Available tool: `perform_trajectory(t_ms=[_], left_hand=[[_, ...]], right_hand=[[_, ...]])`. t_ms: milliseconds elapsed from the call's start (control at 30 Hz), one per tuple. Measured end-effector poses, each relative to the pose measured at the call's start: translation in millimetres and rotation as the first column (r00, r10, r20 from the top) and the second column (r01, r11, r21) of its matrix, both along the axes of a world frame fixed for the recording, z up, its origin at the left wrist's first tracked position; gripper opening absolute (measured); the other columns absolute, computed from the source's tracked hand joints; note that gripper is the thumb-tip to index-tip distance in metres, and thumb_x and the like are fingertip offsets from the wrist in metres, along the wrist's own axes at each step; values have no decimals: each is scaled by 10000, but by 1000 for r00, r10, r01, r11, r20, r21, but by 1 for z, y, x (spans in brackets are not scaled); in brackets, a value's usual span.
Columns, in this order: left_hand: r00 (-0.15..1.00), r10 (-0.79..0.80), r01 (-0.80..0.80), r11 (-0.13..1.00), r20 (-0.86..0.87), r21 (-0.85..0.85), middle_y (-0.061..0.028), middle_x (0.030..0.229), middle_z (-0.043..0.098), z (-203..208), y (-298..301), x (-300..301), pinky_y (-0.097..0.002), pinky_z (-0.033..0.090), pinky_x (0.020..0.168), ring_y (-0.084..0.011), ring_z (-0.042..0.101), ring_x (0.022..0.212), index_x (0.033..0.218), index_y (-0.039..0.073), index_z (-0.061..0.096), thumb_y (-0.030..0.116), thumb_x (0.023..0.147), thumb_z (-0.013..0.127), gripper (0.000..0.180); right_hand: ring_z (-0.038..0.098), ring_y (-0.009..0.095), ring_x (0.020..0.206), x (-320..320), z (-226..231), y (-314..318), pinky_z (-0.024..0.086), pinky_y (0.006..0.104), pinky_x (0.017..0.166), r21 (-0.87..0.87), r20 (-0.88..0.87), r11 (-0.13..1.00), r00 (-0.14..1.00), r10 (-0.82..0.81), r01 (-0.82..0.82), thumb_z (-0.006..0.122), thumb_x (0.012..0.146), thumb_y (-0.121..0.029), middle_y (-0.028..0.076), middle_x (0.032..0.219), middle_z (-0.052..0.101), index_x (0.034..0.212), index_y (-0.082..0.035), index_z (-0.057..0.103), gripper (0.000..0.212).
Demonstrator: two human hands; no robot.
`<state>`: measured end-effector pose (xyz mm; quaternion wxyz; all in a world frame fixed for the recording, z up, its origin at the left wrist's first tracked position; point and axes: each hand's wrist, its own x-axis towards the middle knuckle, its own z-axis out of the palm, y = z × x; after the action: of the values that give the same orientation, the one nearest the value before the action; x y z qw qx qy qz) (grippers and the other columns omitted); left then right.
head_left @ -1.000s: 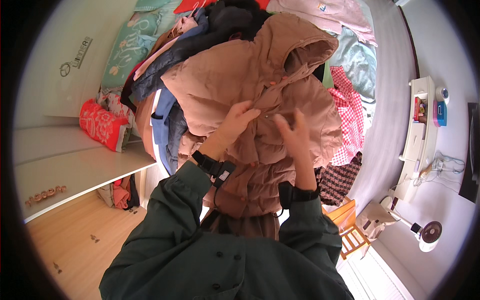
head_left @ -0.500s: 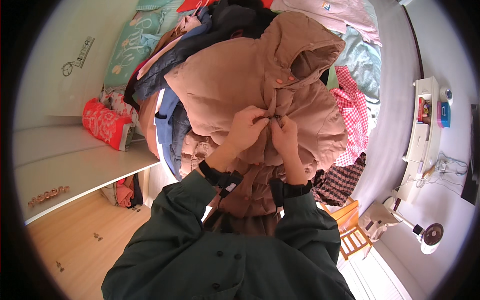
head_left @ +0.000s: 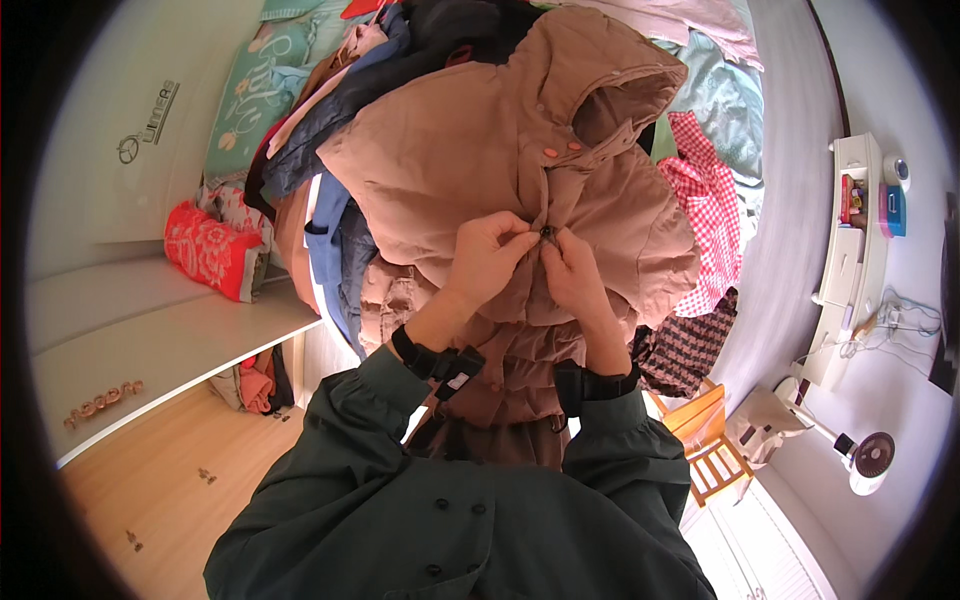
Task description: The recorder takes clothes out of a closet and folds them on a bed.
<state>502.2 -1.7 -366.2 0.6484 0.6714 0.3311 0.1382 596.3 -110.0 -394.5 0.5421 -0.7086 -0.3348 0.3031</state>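
Note:
A brown hooded puffer jacket (head_left: 440, 170) lies spread out in front of me, its hood toward the far right. Orange snap buttons dot the front flap below the collar. My left hand (head_left: 490, 260) pinches one edge of the front opening. Close against it, my right hand (head_left: 575, 272) pinches the other edge, fingertips almost touching the left ones. Between them shows a small dark round fastener (head_left: 547, 231); whether it is a snap or part of a zip I cannot tell. The jacket's lower part bunches up below my wrists.
Dark coats (head_left: 450, 40) and other clothes heap behind the jacket on the bed. A red-and-white checked garment (head_left: 705, 240) lies at the right. To the left are a red floral bundle (head_left: 210, 250) and a pale shelf (head_left: 170, 330). A wooden chair (head_left: 700, 430) and a fan (head_left: 872, 460) stand lower right.
My right hand has turned and opened a small gap from the left, so the dark fastener now shows between the fingertips. Both hands keep their pinch on the jacket.

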Motion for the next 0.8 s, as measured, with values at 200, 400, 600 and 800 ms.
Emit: perform_trajectory(t_ms=[200, 400, 600, 800], left_hand=[[1000, 16, -15, 997, -20, 71, -40, 621, 583, 0, -2, -4, -216, 404, 517, -53, 499, 571, 793, -47, 602, 39, 787, 595, 87], [987, 148, -147, 989, 54, -25, -64, 641, 587, -8, -12, -5, -228, 411, 533, -80, 515, 586, 806, -43, 601, 51, 782, 603, 96], [982, 165, -148, 974, -89, 174, -106, 698, 590, 17, -26, -4, -251, 429, 557, -146, 549, 604, 803, -45, 595, 33, 783, 583, 81], [982, 184, -190, 969, 54, 156, -136, 723, 600, -23, -33, -10, -321, 448, 573, -259, 574, 611, 799, -36, 600, 78, 785, 571, 119]], right_hand=[[469, 436, 676, -3, 6, -1, 372, 404, 553, -26, 178, 1000, 984, 17, -13, 460, 822, -61, 265, 682, 467, 753, 38, 384, 142], [492, 464, 740, -9, 6, 2, 375, 508, 605, -156, 246, 987, 967, 70, -32, 444, 821, -94, 276, 708, 518, 794, 30, 415, 130], [523, 442, 744, -16, 10, 3, 409, 481, 629, -244, 322, 970, 941, 103, -23, 457, 809, -101, 264, 728, 542, 812, 43, 421, 148], [549, 422, 810, -16, 16, 7, 435, 452, 674, -371, 182, 926, 972, 146, -70, 454, 811, -122, 275, 797, 566, 875, 63, 441, 195]])
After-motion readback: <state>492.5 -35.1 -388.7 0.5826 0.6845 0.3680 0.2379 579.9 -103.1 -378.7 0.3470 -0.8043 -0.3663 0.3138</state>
